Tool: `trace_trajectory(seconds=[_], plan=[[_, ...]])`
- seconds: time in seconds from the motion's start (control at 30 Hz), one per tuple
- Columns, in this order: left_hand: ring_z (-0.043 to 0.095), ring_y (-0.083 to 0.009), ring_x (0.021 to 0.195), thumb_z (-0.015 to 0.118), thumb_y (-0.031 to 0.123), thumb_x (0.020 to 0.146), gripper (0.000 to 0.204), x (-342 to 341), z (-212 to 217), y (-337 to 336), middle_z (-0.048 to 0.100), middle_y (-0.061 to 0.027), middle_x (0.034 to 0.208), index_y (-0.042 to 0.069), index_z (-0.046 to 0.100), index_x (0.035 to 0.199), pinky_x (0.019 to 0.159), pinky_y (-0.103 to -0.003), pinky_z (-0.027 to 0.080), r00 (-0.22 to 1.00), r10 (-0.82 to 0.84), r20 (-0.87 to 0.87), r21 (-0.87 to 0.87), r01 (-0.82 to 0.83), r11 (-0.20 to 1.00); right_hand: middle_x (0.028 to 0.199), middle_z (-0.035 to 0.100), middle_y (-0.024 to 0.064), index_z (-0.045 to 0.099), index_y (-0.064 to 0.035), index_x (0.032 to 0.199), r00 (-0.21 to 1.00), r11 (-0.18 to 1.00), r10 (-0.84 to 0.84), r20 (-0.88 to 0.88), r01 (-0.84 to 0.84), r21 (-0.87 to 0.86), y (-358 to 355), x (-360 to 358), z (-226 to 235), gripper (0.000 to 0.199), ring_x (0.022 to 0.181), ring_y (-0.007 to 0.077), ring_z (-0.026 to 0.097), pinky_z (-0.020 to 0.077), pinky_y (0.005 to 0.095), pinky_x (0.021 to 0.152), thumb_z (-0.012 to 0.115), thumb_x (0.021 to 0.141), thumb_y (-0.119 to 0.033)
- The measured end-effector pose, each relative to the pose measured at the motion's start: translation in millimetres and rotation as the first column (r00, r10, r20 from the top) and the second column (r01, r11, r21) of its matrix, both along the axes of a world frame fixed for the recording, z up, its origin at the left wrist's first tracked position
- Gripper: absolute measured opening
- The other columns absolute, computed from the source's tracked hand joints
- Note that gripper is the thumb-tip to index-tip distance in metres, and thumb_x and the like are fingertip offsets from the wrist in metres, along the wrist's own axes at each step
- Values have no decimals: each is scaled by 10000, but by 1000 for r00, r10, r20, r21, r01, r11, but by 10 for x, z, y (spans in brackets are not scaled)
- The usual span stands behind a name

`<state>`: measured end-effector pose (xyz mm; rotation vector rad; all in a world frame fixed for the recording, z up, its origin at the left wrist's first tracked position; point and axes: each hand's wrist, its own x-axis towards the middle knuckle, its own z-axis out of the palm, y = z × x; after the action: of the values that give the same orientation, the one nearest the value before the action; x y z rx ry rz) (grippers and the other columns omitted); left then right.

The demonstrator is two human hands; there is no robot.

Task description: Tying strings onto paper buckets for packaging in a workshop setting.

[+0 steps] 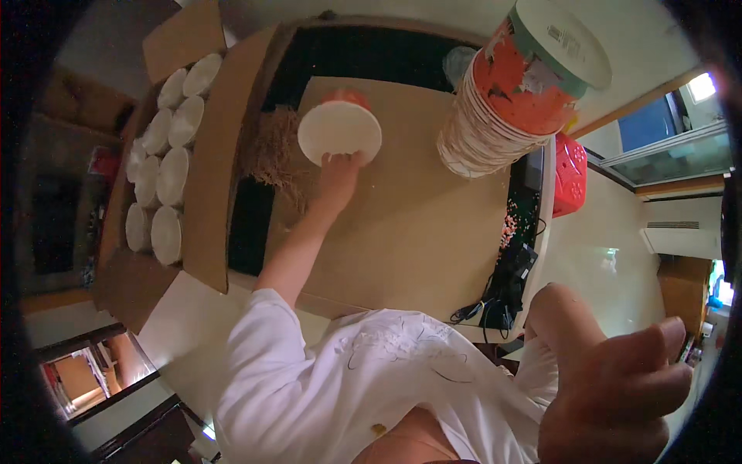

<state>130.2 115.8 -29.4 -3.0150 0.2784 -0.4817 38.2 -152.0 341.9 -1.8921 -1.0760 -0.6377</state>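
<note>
At the far end of the table, my left hand [340, 176] reaches out with its fingers curled over the near rim of a paper tub [340, 131]. The tub's round white end faces me, and a strip of its orange-red side shows behind. Close in at the lower right, my right hand [618, 398] is raised with its fingers bent in; whatever they may hold is hidden. A tall leaning stack of paper tubs [483, 127] stands at the far right of the table, its top one orange-red and green with a pale round base.
Brown cardboard [410, 224] covers the tabletop. Left of it, an open carton [224, 155] holds several white round tubs [171, 176]. Shredded brown paper [274, 151] lies beside the carton. A black adapter with cables [510, 282], pink and white bits [508, 224] and a red stool [570, 176] are at the right.
</note>
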Motion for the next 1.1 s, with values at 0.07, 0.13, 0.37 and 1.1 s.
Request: trace_trajectory(seconds=[0.07, 0.13, 0.37, 1.1], plan=[[598, -276, 843, 524, 143, 804, 181, -26, -17, 39, 611, -93, 875, 69, 545, 968, 856, -395, 427, 997, 55, -54, -36, -57, 998, 745, 492, 7, 499, -169, 794, 987, 990, 130, 99, -135, 50, -9, -18, -9, 156, 649, 166, 456, 357, 258, 512, 551, 742, -307], [598, -272, 837, 534, 142, 792, 173, -76, 203, -86, 613, -92, 861, 71, 551, 948, 841, -392, 434, 989, 87, -118, -67, -95, 993, 740, 488, 5, 500, -160, 789, 991, 992, 125, 55, -125, -10, -73, -29, 35, 137, 648, 160, 453, 356, 257, 514, 537, 759, -289], [590, -236, 833, 525, 105, 774, 124, -1042, 498, -799, 610, -75, 812, 93, 586, 881, 763, -354, 460, 966, -211, -146, -384, 141, 912, 723, 485, 2, 508, -118, 739, 986, 968, 112, -127, -137, -210, -141, -210, 96, 92, 626, 144, 444, 348, 260, 501, 500, 787, -197], [626, -271, 725, 573, 186, 824, 142, -1101, -103, 405, 636, -122, 791, 67, 619, 885, 632, -374, 487, 819, 484, -307, -585, -564, 583, 772, 492, 13, 526, -129, 831, 963, 961, 257, 81, -246, -130, -402, -583, 106, 129, 610, 162, 460, 400, 282, 517, 556, 813, -253]])
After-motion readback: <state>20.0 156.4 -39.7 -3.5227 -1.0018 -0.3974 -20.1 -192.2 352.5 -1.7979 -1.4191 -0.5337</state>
